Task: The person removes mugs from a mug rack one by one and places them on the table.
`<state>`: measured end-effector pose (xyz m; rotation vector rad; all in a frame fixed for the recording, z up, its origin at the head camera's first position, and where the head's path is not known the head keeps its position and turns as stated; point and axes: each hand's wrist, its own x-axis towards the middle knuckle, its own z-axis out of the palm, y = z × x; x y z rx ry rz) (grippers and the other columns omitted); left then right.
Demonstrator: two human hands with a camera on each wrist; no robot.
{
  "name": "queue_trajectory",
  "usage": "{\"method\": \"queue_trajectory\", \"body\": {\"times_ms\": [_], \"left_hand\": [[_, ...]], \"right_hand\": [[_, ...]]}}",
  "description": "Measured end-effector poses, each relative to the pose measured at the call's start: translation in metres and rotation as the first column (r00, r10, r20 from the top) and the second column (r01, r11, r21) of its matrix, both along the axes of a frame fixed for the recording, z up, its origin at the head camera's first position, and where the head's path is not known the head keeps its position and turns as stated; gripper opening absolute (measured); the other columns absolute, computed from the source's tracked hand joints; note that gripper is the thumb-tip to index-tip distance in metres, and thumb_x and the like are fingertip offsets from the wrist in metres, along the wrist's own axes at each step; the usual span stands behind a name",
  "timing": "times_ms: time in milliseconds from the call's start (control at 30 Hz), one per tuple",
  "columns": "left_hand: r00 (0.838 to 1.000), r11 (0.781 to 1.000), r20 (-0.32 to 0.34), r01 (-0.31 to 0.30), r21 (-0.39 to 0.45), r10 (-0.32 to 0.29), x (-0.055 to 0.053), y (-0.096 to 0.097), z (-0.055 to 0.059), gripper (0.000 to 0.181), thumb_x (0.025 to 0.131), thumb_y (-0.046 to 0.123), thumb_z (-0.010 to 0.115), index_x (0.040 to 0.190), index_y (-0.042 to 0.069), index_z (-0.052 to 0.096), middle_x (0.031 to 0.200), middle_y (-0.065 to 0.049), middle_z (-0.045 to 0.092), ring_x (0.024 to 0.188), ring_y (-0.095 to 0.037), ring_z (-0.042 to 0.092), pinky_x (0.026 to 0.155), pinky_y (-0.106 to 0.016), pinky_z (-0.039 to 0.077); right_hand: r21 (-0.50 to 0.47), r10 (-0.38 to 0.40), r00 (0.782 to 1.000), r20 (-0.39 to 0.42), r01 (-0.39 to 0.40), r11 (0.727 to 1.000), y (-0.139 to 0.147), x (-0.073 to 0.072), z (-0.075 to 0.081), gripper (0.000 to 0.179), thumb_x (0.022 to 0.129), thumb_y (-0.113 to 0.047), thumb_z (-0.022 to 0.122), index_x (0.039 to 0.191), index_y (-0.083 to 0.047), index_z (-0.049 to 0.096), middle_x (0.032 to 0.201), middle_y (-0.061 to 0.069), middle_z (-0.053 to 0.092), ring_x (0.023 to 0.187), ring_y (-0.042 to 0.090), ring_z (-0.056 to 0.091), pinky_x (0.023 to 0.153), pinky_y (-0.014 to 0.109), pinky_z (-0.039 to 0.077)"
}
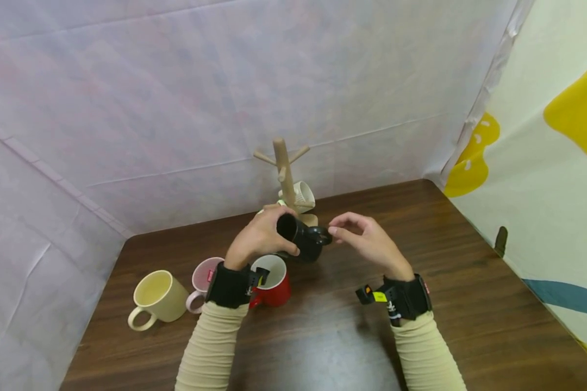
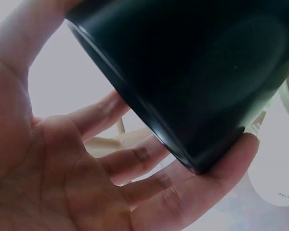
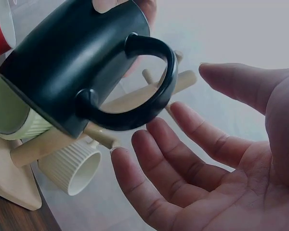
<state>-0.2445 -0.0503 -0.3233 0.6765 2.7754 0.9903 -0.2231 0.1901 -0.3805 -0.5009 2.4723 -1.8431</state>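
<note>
My left hand (image 1: 263,234) holds a black mug (image 1: 309,245) near its rim, thumb on one side and fingers on the other. The mug is tilted above the table, its handle pointing right. In the right wrist view the mug's handle (image 3: 149,113) stands clear in front of my right hand (image 3: 202,159), whose fingers are spread and loosely bent beside it. In the head view that right hand (image 1: 364,239) is just right of the handle. Behind the mug stands a wooden mug tree (image 1: 285,168), with a white ribbed mug (image 3: 72,168) at its lower part.
A red mug (image 1: 280,290) with a white inside stands below my left hand. Further left are a pink mug (image 1: 203,274), partly hidden by the wrist, and a cream mug (image 1: 168,301). A pale green mug (image 3: 9,113) shows behind the black one. Fabric walls border the brown table (image 1: 469,304).
</note>
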Motion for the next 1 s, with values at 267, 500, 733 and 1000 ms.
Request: {"method": "queue_trajectory", "body": {"times_ms": [267,500,733,1000], "left_hand": [[0.998,0.993,-0.019,0.059,-0.101,-0.062,-0.001,0.013,-0.007,0.064,0.054,0.014,0.087,0.112,0.008,0.06,0.097,-0.006,0.066,0.087,-0.019,0.056,0.08,-0.037,0.049],[0.999,0.984,0.006,0.054,-0.171,-0.054,-0.002,0.019,-0.011,0.071,0.054,0.015,0.086,0.119,0.008,0.058,0.099,-0.007,0.065,0.087,-0.021,0.057,0.08,-0.038,0.049],[0.999,0.966,0.007,0.05,-0.254,-0.05,-0.003,0.024,-0.016,0.073,0.054,0.018,0.086,0.122,0.011,0.058,0.101,-0.007,0.064,0.089,-0.02,0.056,0.081,-0.037,0.049],[0.998,0.95,0.026,0.065,-0.306,-0.06,-0.001,0.03,-0.018,0.072,0.054,0.017,0.086,0.12,0.012,0.058,0.103,-0.007,0.062,0.089,-0.021,0.055,0.081,-0.037,0.049]], "right_hand": [[0.059,0.052,0.999,0.014,-0.053,0.997,0.0,0.0,-0.001,0.032,0.088,-0.038,0.063,0.102,-0.01,0.068,0.099,0.011,0.068,0.086,0.023,0.062,0.079,0.043,0.052],[0.098,0.112,0.992,0.065,-0.118,0.988,0.0,0.001,-0.004,0.031,0.091,-0.035,0.06,0.104,-0.008,0.068,0.102,0.015,0.067,0.081,0.028,0.063,0.077,0.048,0.053],[0.117,0.166,0.982,0.095,-0.176,0.977,-0.007,0.003,-0.002,0.026,0.094,-0.022,0.057,0.102,0.0,0.068,0.095,0.022,0.066,0.081,0.029,0.061,0.071,0.043,0.054],[0.102,0.185,0.964,0.19,-0.207,0.973,-0.011,-0.001,-0.013,0.029,0.096,-0.022,0.053,0.093,0.003,0.067,0.084,0.015,0.063,0.071,0.024,0.057,0.063,0.038,0.053]]}}
